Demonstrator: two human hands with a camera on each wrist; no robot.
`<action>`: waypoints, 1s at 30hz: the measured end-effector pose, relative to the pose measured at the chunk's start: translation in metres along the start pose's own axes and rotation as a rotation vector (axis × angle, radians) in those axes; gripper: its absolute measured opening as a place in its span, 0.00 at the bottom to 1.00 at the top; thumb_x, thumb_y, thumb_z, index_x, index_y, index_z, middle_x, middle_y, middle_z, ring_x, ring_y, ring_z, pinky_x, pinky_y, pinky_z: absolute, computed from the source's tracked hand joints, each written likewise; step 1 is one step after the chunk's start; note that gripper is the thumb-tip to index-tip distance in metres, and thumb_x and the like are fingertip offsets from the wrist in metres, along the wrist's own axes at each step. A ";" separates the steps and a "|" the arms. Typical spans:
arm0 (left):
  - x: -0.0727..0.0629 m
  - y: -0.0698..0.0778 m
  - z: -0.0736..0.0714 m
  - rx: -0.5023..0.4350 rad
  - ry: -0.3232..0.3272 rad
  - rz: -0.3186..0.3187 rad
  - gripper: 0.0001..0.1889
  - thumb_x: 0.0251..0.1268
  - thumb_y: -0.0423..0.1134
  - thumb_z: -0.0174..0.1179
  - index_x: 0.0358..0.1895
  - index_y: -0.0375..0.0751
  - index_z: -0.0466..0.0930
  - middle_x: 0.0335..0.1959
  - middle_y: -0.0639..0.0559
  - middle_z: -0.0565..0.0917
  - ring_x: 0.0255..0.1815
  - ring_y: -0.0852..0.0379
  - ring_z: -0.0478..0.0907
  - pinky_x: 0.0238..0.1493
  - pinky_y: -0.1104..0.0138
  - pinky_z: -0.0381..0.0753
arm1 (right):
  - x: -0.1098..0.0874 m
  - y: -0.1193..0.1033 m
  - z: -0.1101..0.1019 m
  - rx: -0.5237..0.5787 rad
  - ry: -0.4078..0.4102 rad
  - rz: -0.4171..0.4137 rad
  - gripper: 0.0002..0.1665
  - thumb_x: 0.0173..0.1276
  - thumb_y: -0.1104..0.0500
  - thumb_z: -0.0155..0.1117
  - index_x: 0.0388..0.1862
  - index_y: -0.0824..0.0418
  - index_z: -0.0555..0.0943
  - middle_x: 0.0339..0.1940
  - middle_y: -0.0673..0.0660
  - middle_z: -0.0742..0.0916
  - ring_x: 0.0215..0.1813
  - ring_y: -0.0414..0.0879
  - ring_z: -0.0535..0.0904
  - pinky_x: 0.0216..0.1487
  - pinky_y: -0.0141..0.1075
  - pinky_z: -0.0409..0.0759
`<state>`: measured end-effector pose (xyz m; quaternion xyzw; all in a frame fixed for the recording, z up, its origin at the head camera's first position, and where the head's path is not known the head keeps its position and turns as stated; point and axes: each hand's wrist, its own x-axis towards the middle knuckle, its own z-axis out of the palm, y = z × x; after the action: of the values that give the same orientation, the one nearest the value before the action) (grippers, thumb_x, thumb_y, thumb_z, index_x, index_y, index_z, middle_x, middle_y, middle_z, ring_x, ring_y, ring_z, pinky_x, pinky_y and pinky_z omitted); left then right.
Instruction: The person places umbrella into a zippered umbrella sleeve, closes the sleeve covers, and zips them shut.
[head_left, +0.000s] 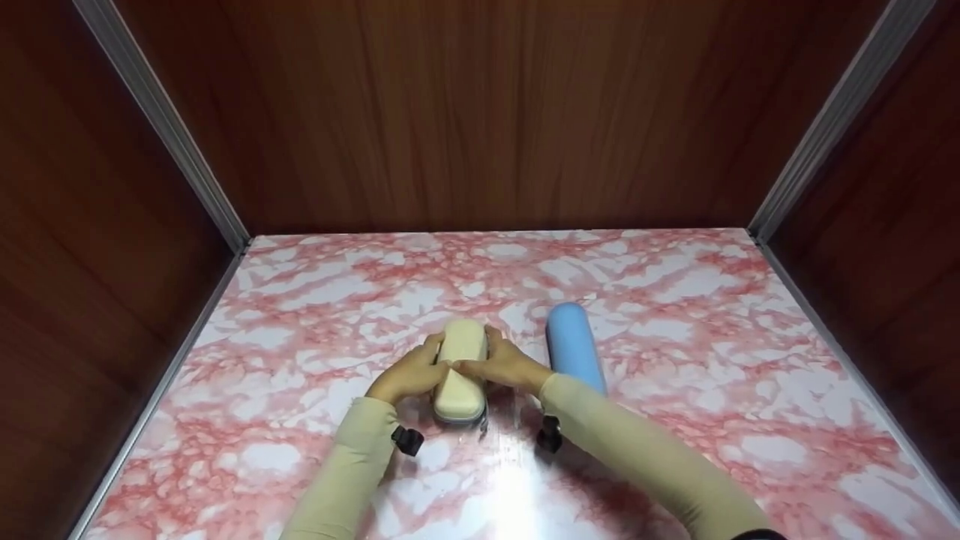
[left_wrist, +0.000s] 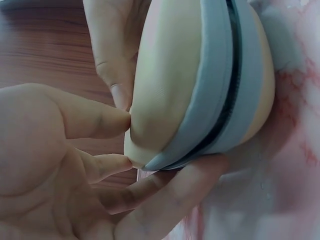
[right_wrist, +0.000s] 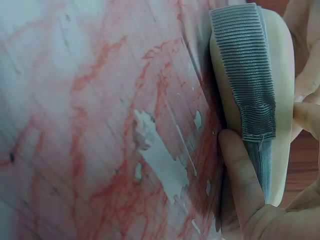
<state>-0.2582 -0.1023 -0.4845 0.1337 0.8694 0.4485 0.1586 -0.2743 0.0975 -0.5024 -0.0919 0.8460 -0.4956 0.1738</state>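
A cream zippered glasses case (head_left: 463, 341) lies lengthwise on the table between both hands. My left hand (head_left: 412, 373) grips its left side, and my right hand (head_left: 510, 366) holds the right side. The two thumbs meet on top of the lid. In the left wrist view, a dark zipper line runs between grey bands on the case (left_wrist: 170, 75), with the left fingers along its lower edge. The right wrist view shows a ribbed grey strip on the side of the case (right_wrist: 282, 75), and a right finger (right_wrist: 240, 165) pressed by it.
A blue elongated case (head_left: 574, 345) lies just right of the right hand, partly hidden by the forearm. The red-and-white marbled table (head_left: 300, 322) is enclosed by brown wood-grain panels (head_left: 465, 120) with metal edge strips.
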 end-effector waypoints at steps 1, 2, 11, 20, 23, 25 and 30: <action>0.000 0.000 0.000 -0.002 -0.001 -0.016 0.32 0.74 0.37 0.48 0.78 0.32 0.52 0.62 0.31 0.74 0.48 0.44 0.78 0.50 0.52 0.78 | 0.000 0.000 0.000 -0.003 0.001 0.000 0.66 0.63 0.41 0.72 0.79 0.73 0.43 0.71 0.74 0.68 0.69 0.59 0.68 0.69 0.47 0.67; 0.000 0.000 -0.001 -0.003 0.000 -0.028 0.32 0.74 0.36 0.47 0.78 0.33 0.52 0.62 0.31 0.75 0.46 0.45 0.79 0.47 0.54 0.79 | 0.000 0.000 0.001 -0.006 0.002 0.000 0.66 0.63 0.41 0.72 0.79 0.73 0.43 0.71 0.74 0.68 0.70 0.59 0.68 0.70 0.47 0.66; 0.009 0.002 -0.006 -0.046 0.009 -0.077 0.26 0.71 0.37 0.46 0.70 0.35 0.60 0.50 0.39 0.80 0.25 0.51 0.75 0.25 0.62 0.79 | -0.001 0.000 0.000 0.026 -0.004 -0.002 0.65 0.64 0.42 0.72 0.79 0.73 0.42 0.71 0.75 0.68 0.68 0.59 0.69 0.69 0.47 0.68; 0.015 0.003 -0.007 -0.065 0.043 -0.077 0.21 0.70 0.40 0.51 0.61 0.34 0.64 0.56 0.35 0.78 0.39 0.48 0.79 0.26 0.61 0.81 | -0.002 0.000 0.001 0.037 -0.028 0.002 0.66 0.65 0.43 0.71 0.79 0.73 0.40 0.71 0.74 0.68 0.66 0.57 0.72 0.65 0.45 0.72; 0.016 0.003 -0.007 -0.074 0.047 -0.073 0.20 0.69 0.40 0.52 0.60 0.34 0.64 0.54 0.36 0.78 0.37 0.49 0.79 0.25 0.62 0.79 | -0.002 0.000 0.000 0.047 -0.027 0.003 0.66 0.65 0.43 0.71 0.79 0.73 0.39 0.71 0.74 0.68 0.63 0.57 0.74 0.61 0.45 0.76; 0.017 0.003 -0.007 -0.085 0.046 -0.073 0.21 0.69 0.40 0.53 0.60 0.34 0.64 0.54 0.36 0.78 0.35 0.49 0.79 0.24 0.62 0.78 | -0.002 0.000 0.000 0.064 -0.028 0.003 0.66 0.64 0.43 0.71 0.79 0.73 0.39 0.69 0.74 0.70 0.58 0.57 0.78 0.54 0.45 0.80; 0.022 0.004 -0.008 -0.091 0.051 -0.085 0.24 0.69 0.41 0.53 0.64 0.34 0.64 0.57 0.36 0.78 0.40 0.49 0.78 0.29 0.61 0.79 | -0.001 0.001 0.000 0.082 -0.028 -0.007 0.66 0.64 0.44 0.71 0.79 0.74 0.39 0.68 0.75 0.70 0.52 0.55 0.81 0.47 0.43 0.83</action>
<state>-0.2815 -0.0978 -0.4804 0.0777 0.8567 0.4838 0.1613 -0.2738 0.0984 -0.5034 -0.0947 0.8220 -0.5293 0.1876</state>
